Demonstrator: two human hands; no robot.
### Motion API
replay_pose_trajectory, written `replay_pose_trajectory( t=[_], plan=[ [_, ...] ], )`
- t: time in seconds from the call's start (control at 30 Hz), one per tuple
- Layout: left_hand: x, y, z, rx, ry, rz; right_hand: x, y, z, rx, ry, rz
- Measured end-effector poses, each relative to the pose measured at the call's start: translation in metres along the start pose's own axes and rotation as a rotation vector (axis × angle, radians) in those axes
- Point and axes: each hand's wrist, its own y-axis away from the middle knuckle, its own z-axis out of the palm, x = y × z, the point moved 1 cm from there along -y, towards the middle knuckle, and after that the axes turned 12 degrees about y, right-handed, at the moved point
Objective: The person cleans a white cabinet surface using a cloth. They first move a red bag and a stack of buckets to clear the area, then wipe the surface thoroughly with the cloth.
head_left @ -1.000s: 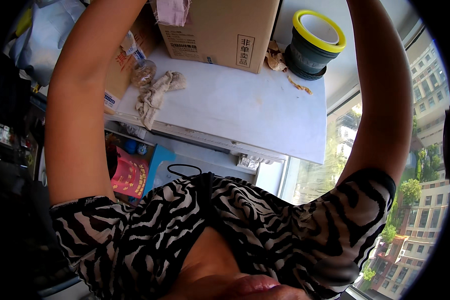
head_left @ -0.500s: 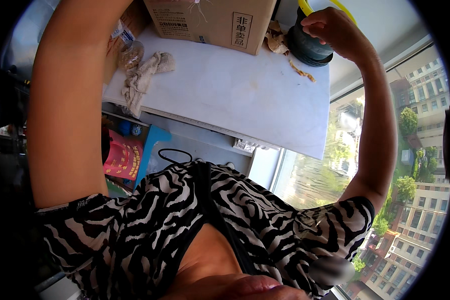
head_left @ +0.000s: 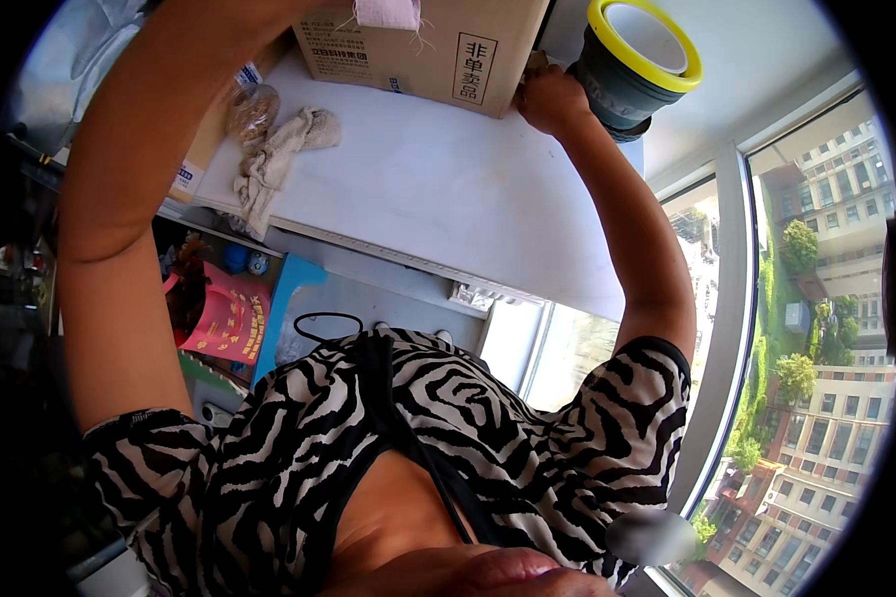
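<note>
Head view: my right hand (head_left: 553, 99) is up at the far edge of the white bench (head_left: 448, 199), curled into a loose fist in the gap between one cardboard box (head_left: 423, 45) and one dark round bin with a yellow rim (head_left: 632, 60). It touches the box's right corner, with the bin just beside it on the right. I cannot tell whether my fingers have anything pinched. My left arm rises past the top edge, so that hand is out of sight. I count one crumpled beige rag (head_left: 279, 159) near the bench's left edge, and one small clear bag (head_left: 252, 111) just beside it.
</note>
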Motion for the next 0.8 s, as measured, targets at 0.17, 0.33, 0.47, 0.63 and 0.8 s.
replay_pose_trajectory(
  t=[0.17,0.33,0.47,0.63,0.8],
  plan=[
    [0.042,0.047,-0.010,0.045,0.606,0.013,0.015,0.003,0.028,-0.082,-0.182,0.103],
    [0.073,0.071,-0.005,-0.030,0.887,-0.198,0.013,0.011,0.016,-0.011,-0.208,0.098],
    [0.097,0.084,0.024,-0.232,1.083,-0.360,0.020,0.025,0.006,0.113,-0.510,0.249],
    [0.128,0.081,0.065,-0.563,1.320,-0.652,0.029,0.058,-0.014,0.271,-0.918,0.313],
    [0.144,0.066,0.100,-0.791,1.533,-0.809,0.046,0.093,-0.050,0.552,-0.976,0.274]
  ],
)
